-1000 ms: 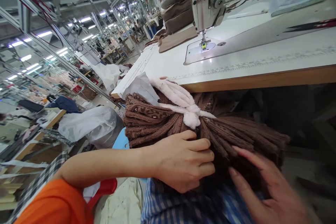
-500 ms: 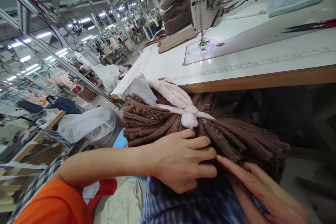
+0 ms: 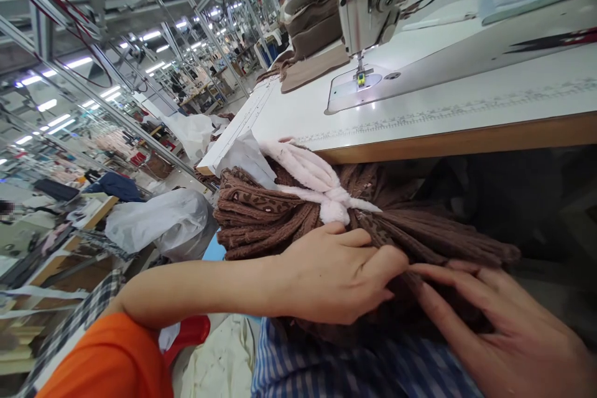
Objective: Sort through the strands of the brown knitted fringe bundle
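Observation:
A thick bundle of brown fabric pieces [image 3: 261, 214], tied round the middle with a pink fabric strip [image 3: 321, 189], lies on my lap below the table edge. My left hand [image 3: 336, 277] is closed, its fingers pinching some of the brown layers just under the pink knot. My right hand [image 3: 499, 323] rests beside it with fingers stretched out along the layers at the bundle's right end, fingertips touching the fabric.
The white sewing table [image 3: 420, 118] with its wooden edge runs above the bundle. A sewing machine [image 3: 368, 6] stands on it, needle area lit. Folded brown cloth [image 3: 312, 43] lies at the table's far end. White plastic bags [image 3: 153, 217] and other workstations fill the left.
My left hand has lifted and pinched a few layers of the bundle. My right hand has slid up and left until its fingertips meet the left hand on the fabric.

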Demonstrator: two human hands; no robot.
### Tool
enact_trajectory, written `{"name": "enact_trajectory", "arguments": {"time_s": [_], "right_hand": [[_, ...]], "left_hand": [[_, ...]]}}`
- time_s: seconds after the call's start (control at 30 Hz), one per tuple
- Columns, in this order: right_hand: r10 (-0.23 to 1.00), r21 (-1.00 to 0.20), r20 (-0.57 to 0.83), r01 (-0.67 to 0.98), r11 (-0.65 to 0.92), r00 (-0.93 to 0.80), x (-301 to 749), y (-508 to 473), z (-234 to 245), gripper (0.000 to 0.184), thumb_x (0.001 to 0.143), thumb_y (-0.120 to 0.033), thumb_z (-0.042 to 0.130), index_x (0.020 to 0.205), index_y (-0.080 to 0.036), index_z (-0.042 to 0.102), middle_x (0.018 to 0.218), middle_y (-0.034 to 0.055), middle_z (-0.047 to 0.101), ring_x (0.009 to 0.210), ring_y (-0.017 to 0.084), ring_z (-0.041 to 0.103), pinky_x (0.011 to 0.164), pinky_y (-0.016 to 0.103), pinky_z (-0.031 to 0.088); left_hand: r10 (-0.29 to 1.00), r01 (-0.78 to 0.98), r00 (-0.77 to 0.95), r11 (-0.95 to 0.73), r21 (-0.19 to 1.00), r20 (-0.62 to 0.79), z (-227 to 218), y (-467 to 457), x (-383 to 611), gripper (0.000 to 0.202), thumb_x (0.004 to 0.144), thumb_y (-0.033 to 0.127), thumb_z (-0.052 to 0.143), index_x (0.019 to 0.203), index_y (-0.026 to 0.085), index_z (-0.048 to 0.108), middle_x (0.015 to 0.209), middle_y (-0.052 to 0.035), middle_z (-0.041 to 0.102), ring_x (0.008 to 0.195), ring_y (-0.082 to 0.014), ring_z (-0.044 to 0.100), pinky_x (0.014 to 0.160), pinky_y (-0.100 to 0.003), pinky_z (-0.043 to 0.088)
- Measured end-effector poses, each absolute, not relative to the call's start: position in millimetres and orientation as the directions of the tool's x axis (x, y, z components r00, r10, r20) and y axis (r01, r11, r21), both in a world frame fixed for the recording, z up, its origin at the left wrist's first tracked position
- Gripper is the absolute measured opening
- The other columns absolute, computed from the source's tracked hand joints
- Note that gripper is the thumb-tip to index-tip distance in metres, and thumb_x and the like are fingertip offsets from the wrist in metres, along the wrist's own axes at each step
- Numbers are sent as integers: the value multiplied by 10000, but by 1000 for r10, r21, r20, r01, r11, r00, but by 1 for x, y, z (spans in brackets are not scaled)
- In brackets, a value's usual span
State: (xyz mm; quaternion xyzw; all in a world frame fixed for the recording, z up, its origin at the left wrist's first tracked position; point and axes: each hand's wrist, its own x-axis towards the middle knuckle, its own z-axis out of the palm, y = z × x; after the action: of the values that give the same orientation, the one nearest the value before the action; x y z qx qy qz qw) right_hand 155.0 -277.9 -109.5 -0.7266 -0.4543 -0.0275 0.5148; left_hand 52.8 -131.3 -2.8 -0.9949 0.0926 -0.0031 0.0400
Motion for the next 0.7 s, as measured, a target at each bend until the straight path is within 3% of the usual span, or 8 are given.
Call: {"name": "enact_trajectory", "arguments": {"time_s": [0.1,0.27,0.4,0.5,0.57,0.63,0.7], "right_hand": [[625,-739,464,663,-117,628,157,-277,-111,372,872,-576,506,996,-244,621,832,45,556,710,206,578,576,271,505],[564,-756,397,607,-245,724,156,-283,-123,381,841,-591,529,988,-258,641,730,34,556,561,187,549,463,260,471],[558,-738,450,642,-207,697,154,-289,-131,339,887,-546,502,1064,-274,602,687,-3,564,462,150,508,388,230,424],[573,-733,464,656,-180,676,155,-290,-131,274,947,-500,456,1109,-297,542,679,-48,555,345,96,401,318,204,351],[583,-716,485,679,-162,651,158,-289,-131,234,965,-474,439,1082,-296,536,804,-34,582,412,98,459,371,195,393],[585,-693,515,706,-148,627,161,-288,-131,204,973,-446,424,1030,-291,544,936,-17,579,605,128,556,515,189,465],[588,-683,522,716,-145,618,162,-287,-131,209,978,-444,409,1002,-283,541,944,-13,571,721,145,573,593,185,480]], "left_hand": [[-163,-167,985,-982,-87,-57,-1,-132,55,372,856,209,444,1213,128,373,802,16,603,780,-151,478,636,-303,323],[-254,-262,962,-962,-80,-96,5,-128,52,87,853,221,483,896,176,544,821,-10,562,803,-166,435,638,-304,311],[-298,-305,951,-949,-87,-77,7,-125,51,104,867,197,464,914,188,557,846,-29,546,794,-173,419,655,-300,318],[-291,-301,952,-948,-107,-94,5,-124,55,107,879,196,449,904,176,551,844,-21,563,794,-170,432,660,-304,328],[-267,-278,958,-954,-113,-100,2,-124,60,118,890,222,441,893,162,542,830,-11,581,785,-168,444,657,-309,338],[-248,-260,963,-958,-118,-103,0,-124,65,140,895,247,436,882,150,536,797,-7,593,761,-167,454,644,-314,344],[-240,-253,964,-960,-122,-112,-2,-125,69,152,894,255,437,869,143,537,766,-7,595,738,-166,458,631,-315,345]]}}
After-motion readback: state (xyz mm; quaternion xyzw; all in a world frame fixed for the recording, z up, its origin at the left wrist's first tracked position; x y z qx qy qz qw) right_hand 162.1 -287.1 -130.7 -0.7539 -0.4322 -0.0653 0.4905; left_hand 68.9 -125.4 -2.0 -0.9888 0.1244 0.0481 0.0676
